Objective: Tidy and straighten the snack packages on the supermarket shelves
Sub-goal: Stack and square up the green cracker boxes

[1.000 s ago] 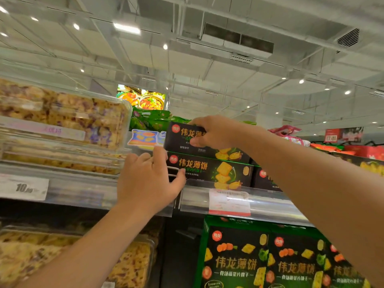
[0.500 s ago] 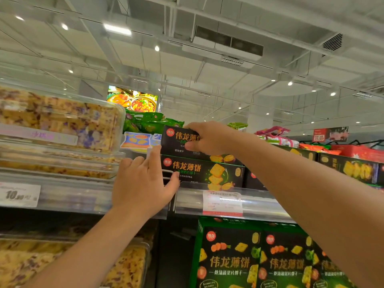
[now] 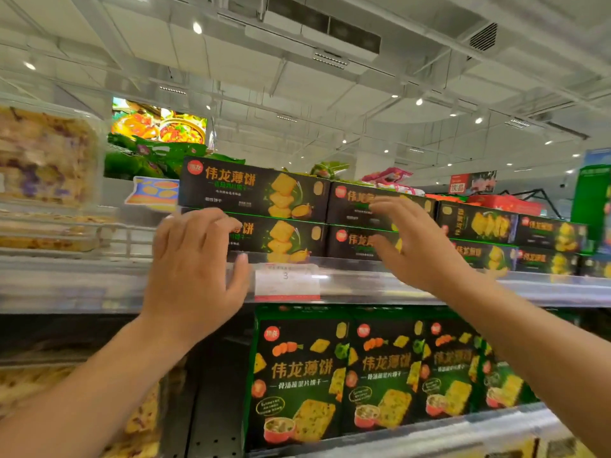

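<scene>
Black cracker boxes with yellow lettering are stacked two high on the top shelf. The upper left box (image 3: 254,188) lies flush on the lower left box (image 3: 281,238). My left hand (image 3: 195,269) is open, fingers resting against the left end of the lower box at the shelf rail. My right hand (image 3: 413,246) is open with fingers spread, blurred, in front of the second stack (image 3: 357,206); whether it touches the boxes I cannot tell. More black boxes (image 3: 479,224) run to the right.
Clear tubs of nut cake (image 3: 46,160) fill the left bay behind a wire divider (image 3: 129,238). Green bags (image 3: 142,160) lie behind the boxes. A price tag (image 3: 286,280) sits on the shelf rail. Tall green cracker boxes (image 3: 304,375) stand on the shelf below.
My right hand has let go of the upper left box and moved right, in front of the second stack. The left hand stays at the lower box's end. The view has drawn closer.
</scene>
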